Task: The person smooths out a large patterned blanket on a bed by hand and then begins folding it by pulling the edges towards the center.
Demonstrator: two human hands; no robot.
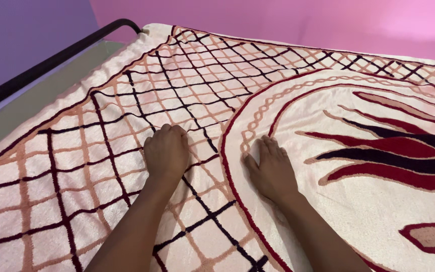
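Pink wall (278, 22), purple wall (21, 35), black bed rail (51, 63).

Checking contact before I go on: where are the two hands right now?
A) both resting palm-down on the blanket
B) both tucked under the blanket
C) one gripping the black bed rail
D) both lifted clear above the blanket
A: the left hand and right hand lie palm-down, side by side, on the patterned blanket.
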